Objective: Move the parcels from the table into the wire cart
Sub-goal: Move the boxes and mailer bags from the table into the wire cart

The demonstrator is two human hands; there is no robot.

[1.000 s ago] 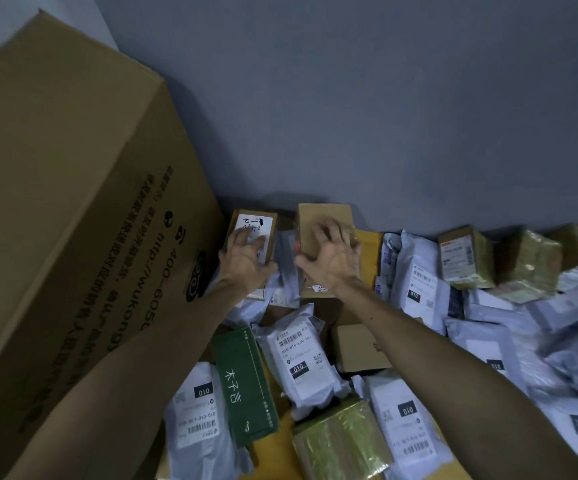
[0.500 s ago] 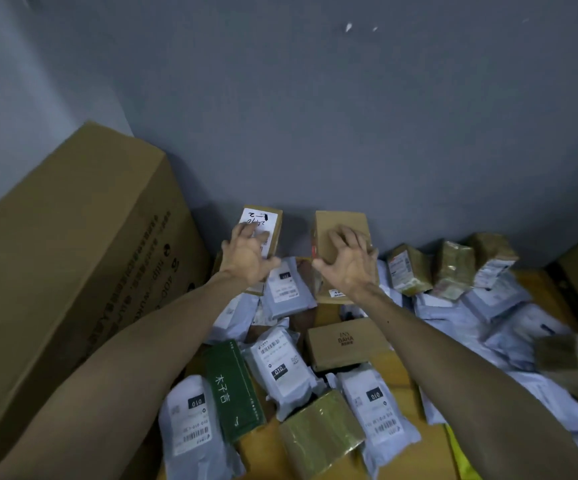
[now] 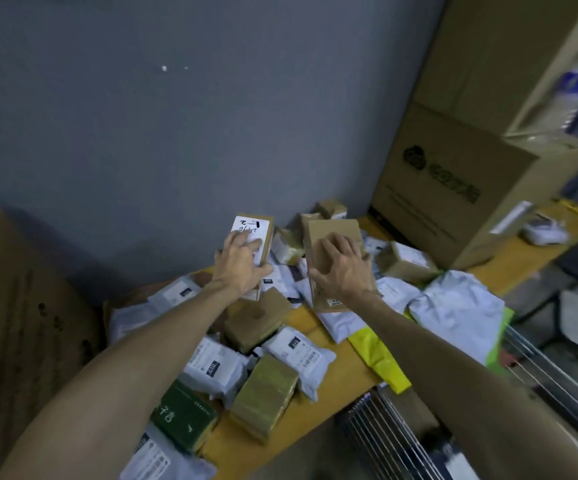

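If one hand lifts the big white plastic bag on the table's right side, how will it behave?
The white bag would probably sag and fold, since its surface is creased and uneven. Its smooth plastic may slip in a loose pinch. The contents are hidden, so its weight is uncertain.

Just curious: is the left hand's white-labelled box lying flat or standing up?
Standing up: the left hand grips the white-labelled box, its long side rising steeply.

Labelled box (image 3: 251, 227) in left hand (image 3: 241, 268), plain box (image 3: 329, 230) in right hand (image 3: 343, 268)
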